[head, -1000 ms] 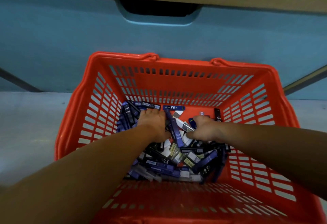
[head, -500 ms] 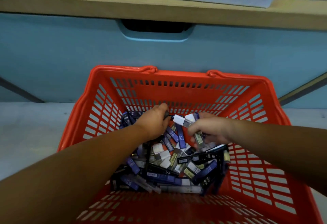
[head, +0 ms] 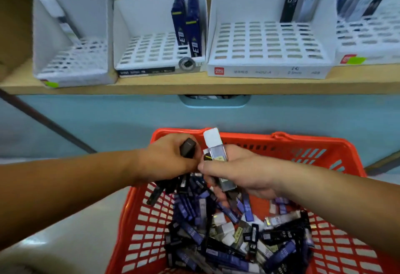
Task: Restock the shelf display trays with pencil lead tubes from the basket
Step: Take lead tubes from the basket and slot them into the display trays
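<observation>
Basket (head: 313, 141), red, below shelf (head: 216, 85), heaped with lead tubes (head: 227, 241). Left grip (head: 168, 159) clasping dark tubes (head: 187, 148); right grip (head: 242, 172) clasping clear tubes (head: 215, 150), above basket. Trays (head: 268, 44) on shelf, few tubes upright.

The tray labels (head: 268, 72) blur unreadably; the basket (head: 324, 141) runs off the bottom edge.

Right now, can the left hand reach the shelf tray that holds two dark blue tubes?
Probably yes. The left hand, gripping a black tube, is over the basket, below the shelf, and nothing stands between it and the tray, open on top.
</observation>
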